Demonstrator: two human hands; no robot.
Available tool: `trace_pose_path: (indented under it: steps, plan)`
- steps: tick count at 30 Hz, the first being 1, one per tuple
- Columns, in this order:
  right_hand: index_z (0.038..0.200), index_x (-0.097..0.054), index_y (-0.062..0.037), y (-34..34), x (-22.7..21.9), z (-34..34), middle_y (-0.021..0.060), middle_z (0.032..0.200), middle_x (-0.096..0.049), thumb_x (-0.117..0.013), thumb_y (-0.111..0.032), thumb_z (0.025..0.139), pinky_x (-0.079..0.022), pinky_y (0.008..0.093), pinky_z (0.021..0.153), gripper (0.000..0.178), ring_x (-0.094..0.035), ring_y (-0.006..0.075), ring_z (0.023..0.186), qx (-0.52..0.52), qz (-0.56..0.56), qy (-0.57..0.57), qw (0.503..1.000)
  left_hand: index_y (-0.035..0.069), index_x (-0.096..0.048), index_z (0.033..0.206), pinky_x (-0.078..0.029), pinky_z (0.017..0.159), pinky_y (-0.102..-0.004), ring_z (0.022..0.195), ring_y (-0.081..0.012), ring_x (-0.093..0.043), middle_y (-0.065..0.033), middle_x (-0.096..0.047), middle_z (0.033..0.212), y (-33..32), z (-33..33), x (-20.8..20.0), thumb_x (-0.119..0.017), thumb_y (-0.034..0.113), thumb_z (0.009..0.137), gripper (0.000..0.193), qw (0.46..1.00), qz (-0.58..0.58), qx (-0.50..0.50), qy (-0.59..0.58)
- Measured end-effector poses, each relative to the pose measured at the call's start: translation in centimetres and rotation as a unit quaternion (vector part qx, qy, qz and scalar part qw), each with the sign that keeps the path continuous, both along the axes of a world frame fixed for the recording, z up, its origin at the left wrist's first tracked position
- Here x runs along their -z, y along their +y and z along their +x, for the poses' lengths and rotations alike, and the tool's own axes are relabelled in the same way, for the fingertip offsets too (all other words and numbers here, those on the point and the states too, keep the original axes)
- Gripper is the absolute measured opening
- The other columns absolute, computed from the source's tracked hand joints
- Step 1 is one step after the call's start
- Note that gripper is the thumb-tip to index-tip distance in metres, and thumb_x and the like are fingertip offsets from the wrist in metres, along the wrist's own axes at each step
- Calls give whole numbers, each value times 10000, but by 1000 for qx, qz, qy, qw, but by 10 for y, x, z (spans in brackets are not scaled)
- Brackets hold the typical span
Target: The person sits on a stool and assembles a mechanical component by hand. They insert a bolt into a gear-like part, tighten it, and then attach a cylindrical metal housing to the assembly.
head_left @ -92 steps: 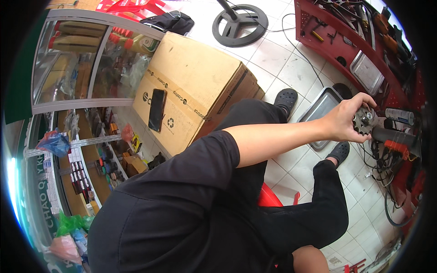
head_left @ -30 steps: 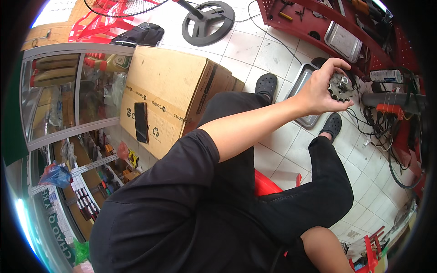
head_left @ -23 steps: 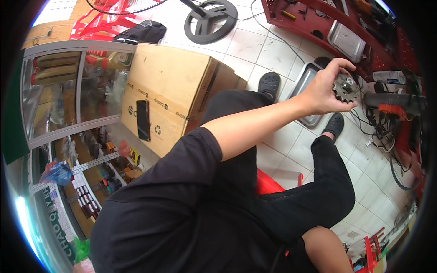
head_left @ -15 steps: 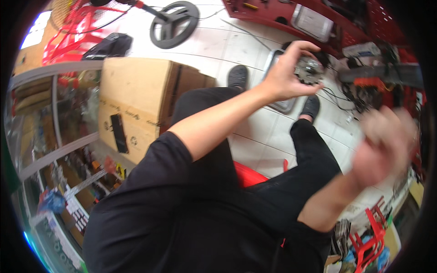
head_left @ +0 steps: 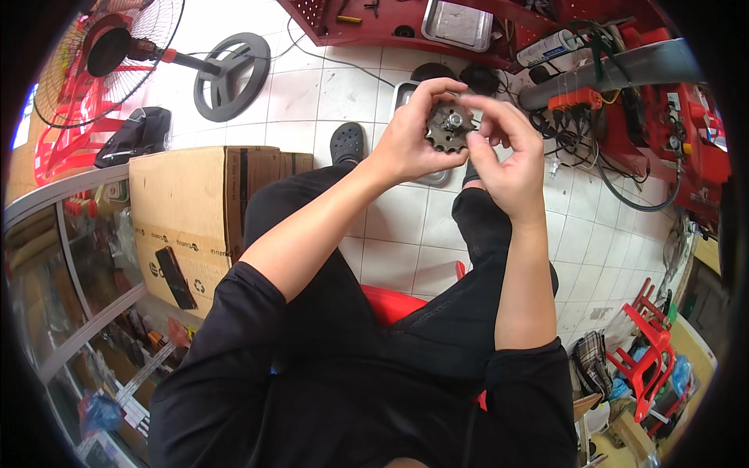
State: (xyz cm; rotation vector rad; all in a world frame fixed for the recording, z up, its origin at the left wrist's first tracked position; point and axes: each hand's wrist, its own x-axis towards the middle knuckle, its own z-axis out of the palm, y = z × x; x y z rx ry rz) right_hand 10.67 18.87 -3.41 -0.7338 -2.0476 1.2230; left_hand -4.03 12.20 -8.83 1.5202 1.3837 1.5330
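Holding a small toothed sprocket [head_left: 450,127] up in front of the chest, over the tiled floor [head_left: 406,234] and above a metal tray [head_left: 421,168], the seated person had both hands on it. The left hand [head_left: 409,140] was clamped on the sprocket's rim, fingers wrapped over the top and thumb beneath. The right hand [head_left: 503,160] was pinched together at the hub, fingertips touching the sprocket's centre; what they gripped there was too small to tell. In my judgement, the work at the hub would go best with the left hand keeping the rim steady and clear of the teeth, and the right turning squarely on the axis. A cardboard box [head_left: 199,222] lay to the left, a red bench [head_left: 499,31] beyond.
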Motion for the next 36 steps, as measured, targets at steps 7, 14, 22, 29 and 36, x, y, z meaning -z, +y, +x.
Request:
trace_pose_path:
  steps: [7, 14, 22, 29, 36]
  plan:
    - [1396, -390, -92, 11, 39, 5, 167, 1241, -535, -702, -127, 629, -402, 371, 1002, 829, -550, 293, 1140, -66, -62, -94, 991, 28, -384, 1273, -470, 897, -305, 1010, -169, -586, -110, -596, 1051, 3, -2, -3, -800, 102, 667, 738, 997, -22, -35, -60]
    - [1221, -530, -47, -4, 52, -14, 73, 1146, -621, -747, -100, 702, -482, 311, 875, 565, -598, 168, 1006, -57, -219, -76, 971, 43, -345, 1309, -447, 937, -345, 1052, -197, -572, -139, -592, 1105, 5, -1, 0, -824, 195, 680, 805, 982, -35, 77, -167]
    - [1058, -600, -5, -7, 50, -20, 113, 932, -681, -792, -157, 644, -503, 317, 774, 482, -655, 199, 858, 28, -211, -180, 960, 71, -437, 1097, -440, 945, -341, 1100, -179, -533, -163, -555, 1210, 9, -8, 13, -606, 78, 908, 254, 944, -27, 41, -326]
    - [966, -601, -15, -16, 52, -19, 78, 869, -662, -766, -109, 662, -499, 313, 724, 359, -635, 173, 804, -18, -257, -105, 960, -12, -608, 1092, -411, 966, -316, 1096, -174, -547, -123, -615, 1149, 2, -12, -6, -556, 108, 917, 218, 953, 9, 61, -296]
    - [1035, -609, -9, -38, 21, -28, 89, 939, -685, -767, -82, 701, -524, 319, 762, 376, -666, 197, 882, -39, -217, -35, 975, 58, -432, 1046, -430, 969, -385, 1123, -242, -570, -190, -613, 1150, -14, 1, -34, -609, 74, 884, 240, 953, 11, 22, -303]
